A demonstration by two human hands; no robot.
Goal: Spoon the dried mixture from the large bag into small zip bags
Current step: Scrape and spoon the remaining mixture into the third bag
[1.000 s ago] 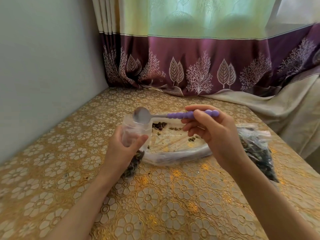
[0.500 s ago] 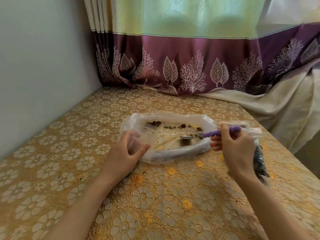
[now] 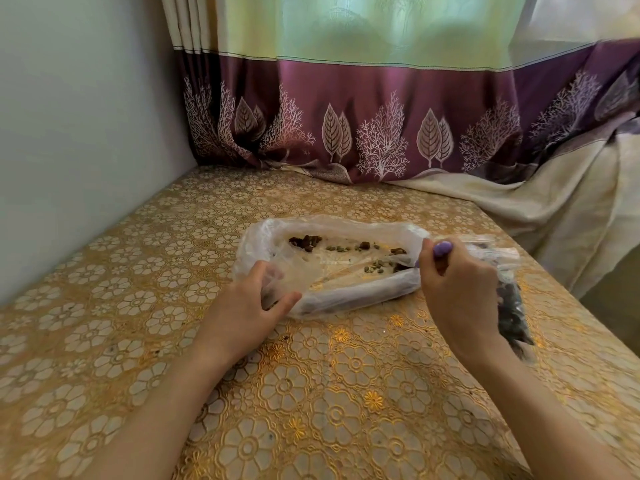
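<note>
While right hand [image 3: 457,292] hides spoon [image 3: 442,248], filled bag [image 3: 512,306] behind wrist, curtain [image 3: 381,109] beyond

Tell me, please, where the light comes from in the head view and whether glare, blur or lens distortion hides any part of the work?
Head view: daylight glows through the pale upper curtain; the gold tablecloth shows bright sheen near the large bag. The wide lens bows the curtain's border. The left hand and right hand are sharp; the purple spoon is mostly hidden.
</note>
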